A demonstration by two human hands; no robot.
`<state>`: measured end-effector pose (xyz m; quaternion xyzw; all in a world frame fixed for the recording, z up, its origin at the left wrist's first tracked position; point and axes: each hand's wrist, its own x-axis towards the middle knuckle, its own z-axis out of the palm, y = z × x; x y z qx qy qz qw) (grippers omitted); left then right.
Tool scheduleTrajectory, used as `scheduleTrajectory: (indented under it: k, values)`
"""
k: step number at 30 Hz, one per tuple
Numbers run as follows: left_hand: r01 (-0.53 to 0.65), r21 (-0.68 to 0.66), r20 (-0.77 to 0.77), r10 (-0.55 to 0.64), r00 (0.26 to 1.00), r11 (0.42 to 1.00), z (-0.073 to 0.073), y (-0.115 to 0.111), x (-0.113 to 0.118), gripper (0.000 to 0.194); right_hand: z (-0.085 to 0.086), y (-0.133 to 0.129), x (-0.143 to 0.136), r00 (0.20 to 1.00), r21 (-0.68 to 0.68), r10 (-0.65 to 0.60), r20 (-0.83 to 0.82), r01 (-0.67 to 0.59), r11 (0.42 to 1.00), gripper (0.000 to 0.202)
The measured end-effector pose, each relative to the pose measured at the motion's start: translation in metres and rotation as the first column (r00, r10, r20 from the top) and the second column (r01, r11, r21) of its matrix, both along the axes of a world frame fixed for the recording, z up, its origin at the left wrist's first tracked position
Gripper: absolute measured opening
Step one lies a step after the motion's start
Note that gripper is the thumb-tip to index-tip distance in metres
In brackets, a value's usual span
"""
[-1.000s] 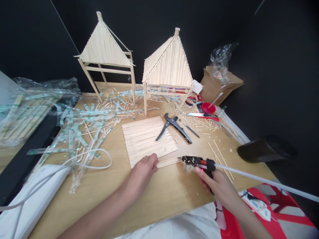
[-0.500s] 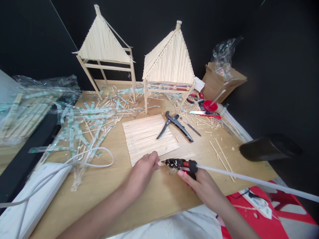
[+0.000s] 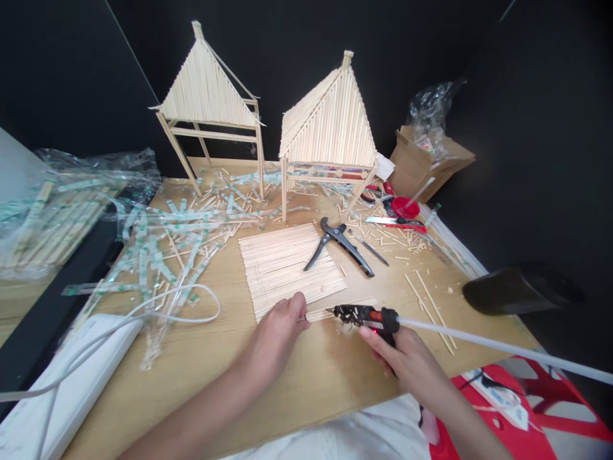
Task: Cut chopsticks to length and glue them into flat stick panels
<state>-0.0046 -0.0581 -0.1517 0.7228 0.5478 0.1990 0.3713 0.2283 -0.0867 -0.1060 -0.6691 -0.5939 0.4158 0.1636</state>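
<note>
Your left hand [image 3: 281, 324] hides the left ends of the thin wooden sticks [image 3: 317, 315] it pinches; they run roughly nine to three o'clock. Your right hand [image 3: 410, 356], wrapped around the hot glue gun [image 3: 366, 316], covers much of its handle; the nozzle points nine o'clock, at your left hand's three o'clock.

Left hand [image 3: 281, 326], right hand [image 3: 410, 359] and both forearms [image 3: 201, 406] are bare.
</note>
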Motion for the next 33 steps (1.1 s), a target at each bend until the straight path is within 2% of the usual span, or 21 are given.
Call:
scheduleTrajectory:
  k: [9,19,27,33]
  values:
    - [-0.001,0.014,-0.019,0.002,1.000,1.000,0.002,0.001,0.001,0.011,0.002,-0.001,-0.023,0.997,0.030,0.072,-0.041,-0.071,0.997,0.040]
    - [0.019,0.034,-0.062,-0.017,0.998,0.999,0.000,-0.001,0.000,0.010,0.001,-0.001,-0.014,0.999,0.004,0.037,-0.025,-0.037,0.999,0.042]
    - [0.020,0.031,-0.086,-0.018,0.996,0.999,0.003,-0.001,0.001,0.005,0.001,0.000,-0.025,0.996,0.020,0.067,-0.060,-0.066,0.998,0.041]
    - [0.033,0.029,-0.080,-0.030,0.996,0.999,0.000,-0.001,0.000,0.005,0.001,0.000,-0.011,0.999,-0.006,0.039,-0.013,-0.039,0.999,0.042]
